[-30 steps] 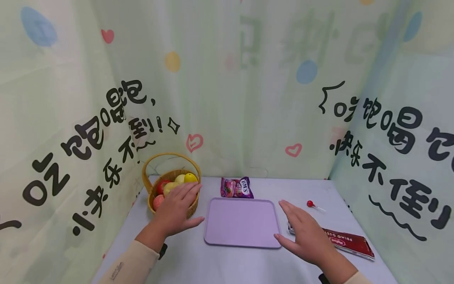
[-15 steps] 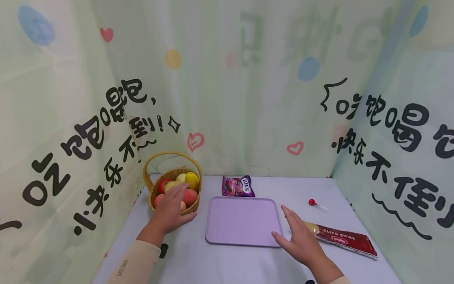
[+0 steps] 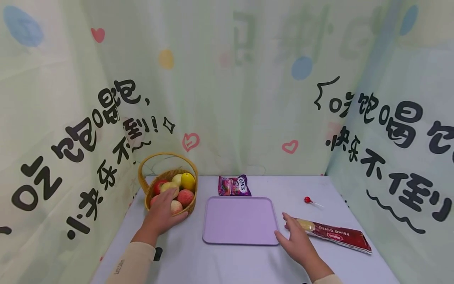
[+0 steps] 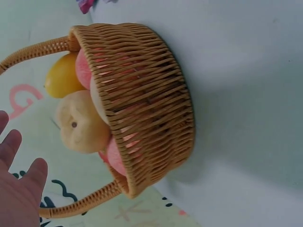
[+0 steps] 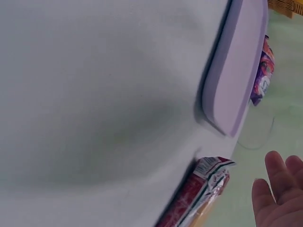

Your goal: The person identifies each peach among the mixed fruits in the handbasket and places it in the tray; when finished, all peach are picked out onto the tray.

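Note:
My left hand [image 3: 160, 215] hovers at the near side of a wicker basket [image 4: 147, 99], its fingers extended and nothing held. Fruit fills the basket: a yellow lemon-like fruit [image 3: 188, 181], a pale yellow fruit [image 4: 81, 122], and several reddish ones such as a peach [image 3: 185, 197]. Part of the fruit is hidden behind that hand. On the other side, my right hand [image 3: 299, 243] is held in the air by the right edge of a lilac tray [image 3: 241, 221], fingers relaxed and holding nothing. A red spaghetti packet [image 3: 337, 235] lies just beyond it, its left end partly covered by the fingers.
Behind the tray lies a purple candy bag [image 3: 234, 185]. A red lollipop [image 3: 307, 200] is at the right of the white table [image 3: 220, 268]. Printed curtains [image 3: 241, 98] enclose the table at the back and both sides.
The left hand has drawn down and left, uncovering more fruit in the basket. The right hand has lowered slightly, so more of the packet shows. The view has shifted a little.

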Demonstrator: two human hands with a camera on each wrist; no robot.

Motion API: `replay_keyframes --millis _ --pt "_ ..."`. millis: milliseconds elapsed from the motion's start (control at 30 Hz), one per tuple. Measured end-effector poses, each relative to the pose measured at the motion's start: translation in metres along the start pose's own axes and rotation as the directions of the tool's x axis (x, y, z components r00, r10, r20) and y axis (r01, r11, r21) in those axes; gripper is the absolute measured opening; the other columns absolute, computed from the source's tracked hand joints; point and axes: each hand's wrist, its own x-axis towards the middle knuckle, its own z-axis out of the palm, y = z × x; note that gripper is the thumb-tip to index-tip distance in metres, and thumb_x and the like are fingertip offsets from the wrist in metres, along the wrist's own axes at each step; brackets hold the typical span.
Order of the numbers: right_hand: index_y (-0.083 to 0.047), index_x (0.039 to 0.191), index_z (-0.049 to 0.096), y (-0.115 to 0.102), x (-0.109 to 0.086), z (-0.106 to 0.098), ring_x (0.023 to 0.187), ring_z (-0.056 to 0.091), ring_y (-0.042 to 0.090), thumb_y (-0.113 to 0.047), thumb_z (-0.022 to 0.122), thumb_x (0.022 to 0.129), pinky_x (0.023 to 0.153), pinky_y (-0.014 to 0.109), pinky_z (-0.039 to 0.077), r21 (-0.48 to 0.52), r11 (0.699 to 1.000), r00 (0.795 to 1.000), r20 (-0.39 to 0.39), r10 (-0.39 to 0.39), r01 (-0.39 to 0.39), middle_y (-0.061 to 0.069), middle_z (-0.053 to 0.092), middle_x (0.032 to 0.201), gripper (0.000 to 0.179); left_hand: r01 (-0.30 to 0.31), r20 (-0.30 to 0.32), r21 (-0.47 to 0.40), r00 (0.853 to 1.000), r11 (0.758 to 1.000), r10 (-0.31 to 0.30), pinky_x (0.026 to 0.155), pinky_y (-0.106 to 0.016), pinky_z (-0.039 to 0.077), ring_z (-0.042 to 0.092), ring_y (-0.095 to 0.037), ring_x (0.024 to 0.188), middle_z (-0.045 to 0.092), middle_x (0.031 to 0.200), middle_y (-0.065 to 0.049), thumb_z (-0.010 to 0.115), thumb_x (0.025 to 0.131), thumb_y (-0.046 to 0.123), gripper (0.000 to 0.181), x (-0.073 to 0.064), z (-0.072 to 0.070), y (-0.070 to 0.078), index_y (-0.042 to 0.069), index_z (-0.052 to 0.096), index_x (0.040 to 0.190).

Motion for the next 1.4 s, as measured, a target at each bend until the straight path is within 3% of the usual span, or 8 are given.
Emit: replay_keyframes --millis 200,400,500,700,967,1133,1400 --pt "0.006 0.148 0.043 0.017 0.004 0.009 0.118 0.063 0.041 -0.026 0.07 0.095 0.102 0.058 0.051 -0.023 0.999 0.999 0.005 0.045 -0.045 0.028 0.055 0.142 0.068 0.041 0.023 -0.013 0.999 0.999 -0.041 0.116 -0.061 0.038 0.038 -0.034 0.146 0.039 0.16 -0.01 0.081 0.082 0.056 0.098 -0.002 0.007 -0.004 0.018 0.034 0.158" --pt "0.008 0.141 0.05 0.03 0.008 0.02 0.092 0.066 0.026 -0.024 0.071 0.093 0.083 0.049 0.057 0.0 0.992 0.992 0.031 0.125 -0.125 0.018 0.069 0.111 0.06 0.095 0.055 -0.036 0.994 0.995 -0.093 0.116 -0.063 0.037 0.036 -0.038 0.146 0.037 0.16 -0.014 0.08 0.084 0.051 0.097 -0.003 0.012 -0.01 0.013 0.032 0.158" --pt "0.009 0.141 0.049 0.036 0.012 0.029 0.083 0.062 0.02 -0.027 0.07 0.094 0.075 0.042 0.054 0.01 0.985 0.982 0.075 0.173 -0.175 0.009 0.068 0.097 0.062 0.127 0.078 -0.047 0.989 0.991 -0.123 0.115 -0.064 0.037 0.036 -0.039 0.147 0.036 0.161 -0.016 0.079 0.085 0.053 0.098 -0.006 0.014 -0.014 0.01 0.03 0.159" --pt "0.009 0.143 0.046 0.047 0.014 0.045 0.075 0.055 0.019 -0.03 0.07 0.094 0.066 0.034 0.048 0.032 0.972 0.964 0.145 0.224 -0.231 0.006 0.062 0.087 0.067 0.15 0.089 -0.062 0.985 0.987 -0.144 0.115 -0.063 0.038 0.035 -0.039 0.146 0.036 0.16 -0.017 0.078 0.086 0.053 0.097 -0.008 0.018 -0.019 0.008 0.031 0.158" --pt "0.005 0.146 0.047 0.053 0.018 0.049 0.081 0.056 0.02 -0.034 0.068 0.095 0.068 0.038 0.047 -0.034 0.976 0.965 0.144 0.219 -0.217 0.005 0.061 0.089 0.067 0.171 0.103 -0.088 0.981 0.981 -0.162 0.114 -0.063 0.04 0.035 -0.038 0.146 0.038 0.16 -0.015 0.077 0.087 0.054 0.095 0.0 0.026 -0.02 0.01 0.033 0.158" --pt "0.002 0.146 0.049 0.056 0.017 0.05 0.088 0.06 0.021 -0.034 0.067 0.096 0.076 0.048 0.051 -0.094 0.972 0.967 0.122 0.225 -0.215 0.003 0.063 0.09 0.064 0.181 0.13 -0.091 0.977 0.979 -0.169 0.116 -0.063 0.037 0.034 -0.04 0.147 0.037 0.161 -0.018 0.076 0.088 0.052 0.093 0.003 0.026 -0.02 0.008 0.033 0.158" --pt "0.002 0.145 0.05 0.054 0.019 0.054 0.115 0.063 0.038 -0.034 0.065 0.097 0.093 0.067 0.047 -0.098 0.969 0.961 0.138 0.238 -0.226 0.016 0.069 0.118 0.062 0.197 0.145 -0.086 0.972 0.977 -0.184 0.117 -0.062 0.036 0.036 -0.041 0.145 0.039 0.158 -0.021 0.072 0.092 0.051 0.087 0.007 0.024 -0.026 0.004 0.035 0.156"
